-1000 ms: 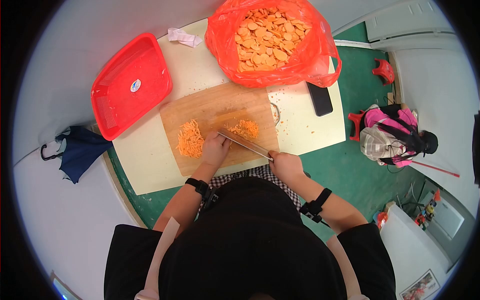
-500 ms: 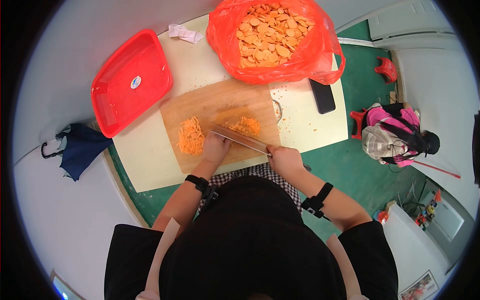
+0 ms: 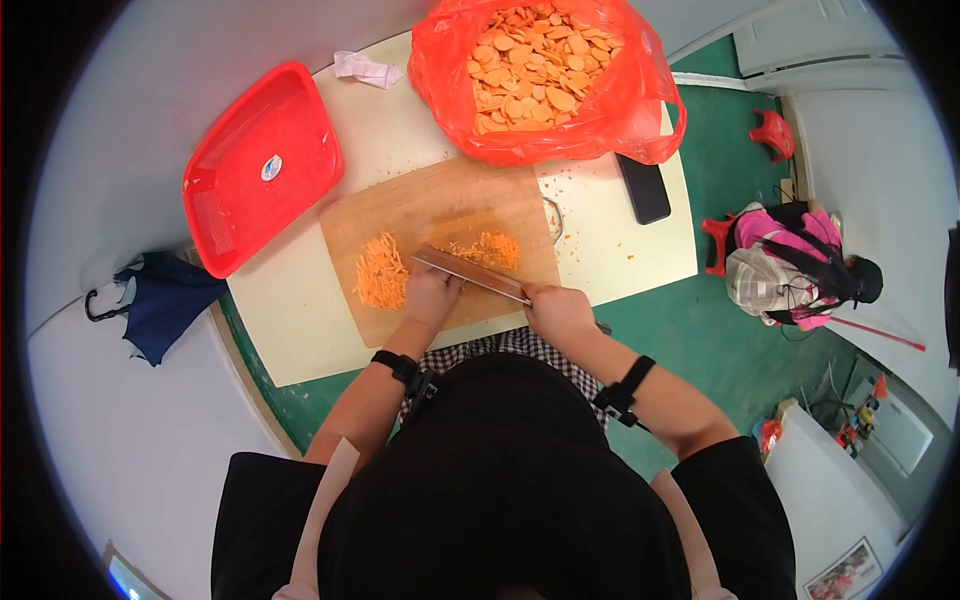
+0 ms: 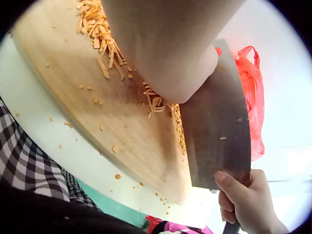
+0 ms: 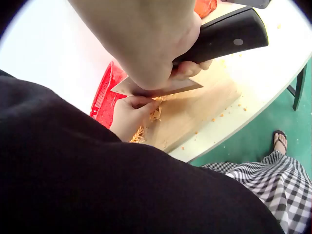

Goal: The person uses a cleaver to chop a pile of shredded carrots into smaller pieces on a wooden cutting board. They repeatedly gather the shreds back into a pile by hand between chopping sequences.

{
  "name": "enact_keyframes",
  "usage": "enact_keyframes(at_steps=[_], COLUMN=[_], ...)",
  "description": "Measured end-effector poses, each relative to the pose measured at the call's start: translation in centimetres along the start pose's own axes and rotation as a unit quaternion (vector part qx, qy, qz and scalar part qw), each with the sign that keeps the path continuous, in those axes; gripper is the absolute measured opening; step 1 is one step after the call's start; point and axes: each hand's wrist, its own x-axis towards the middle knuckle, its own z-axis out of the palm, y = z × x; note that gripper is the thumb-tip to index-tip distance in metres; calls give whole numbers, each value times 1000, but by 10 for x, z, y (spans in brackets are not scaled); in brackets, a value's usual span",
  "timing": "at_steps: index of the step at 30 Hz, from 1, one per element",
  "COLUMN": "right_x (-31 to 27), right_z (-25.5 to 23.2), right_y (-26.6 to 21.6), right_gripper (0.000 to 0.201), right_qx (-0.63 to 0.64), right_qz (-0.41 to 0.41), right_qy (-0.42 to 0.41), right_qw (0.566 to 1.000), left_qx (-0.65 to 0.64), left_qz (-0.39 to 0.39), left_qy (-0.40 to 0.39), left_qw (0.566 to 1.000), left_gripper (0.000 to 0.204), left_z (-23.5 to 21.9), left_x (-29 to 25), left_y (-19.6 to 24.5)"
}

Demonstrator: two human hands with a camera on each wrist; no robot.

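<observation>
At the near edge of the table, the right hand wraps its fingers round the black handle of a cleaver, whose blade slants across the near half of the board. The left hand rests on the board just behind the blade, fingers curled down against a small stack of orange slices; how tightly they press cannot be told. To the left of that hand, a heap of shreds lies on the board, and a smaller heap sits just beyond the blade. Orange crumbs dot the board and the table's right side. Beyond the board, at the far edge, a red bag stands open, full of orange slices. A phone lies near the right edge, just beside the bag. A red basket overhangs the far left corner, and a crumpled tissue lies at the far edge between basket and bag.
</observation>
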Motion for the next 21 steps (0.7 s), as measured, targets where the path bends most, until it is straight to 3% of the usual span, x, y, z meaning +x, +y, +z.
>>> enact_keyframes(at_steps=[5,10,13,15,18,21], right_x=[-17,-7,7,12,8,-8], right_z=[-12,-2,15,21,11,-10], right_y=[1,-2,-3,-6,-5,-3], right_gripper=[13,14,14,15,15,16], right_qx=[0,-2,-12,-13,-15,-13], right_qz=[18,7,-4,-1,1,5], right_qy=[-21,-22,3,5,-6,-20], right_qw=[1000,1000,1000,1000,1000,1000], left_qx=[-1,9,-11,-3,21,-3], left_qz=[3,-11,2,-33,-56,-31], left_qy=[21,6,36,52,-1,4], left_qw=[1000,1000,999,998,998,999], left_gripper=[13,12,12,12,12,12], left_z=[2,2,6,6,1,1], left_x=[-1,-1,-1,-2,-2,-1], left_y=[1,0,1,3,5,1])
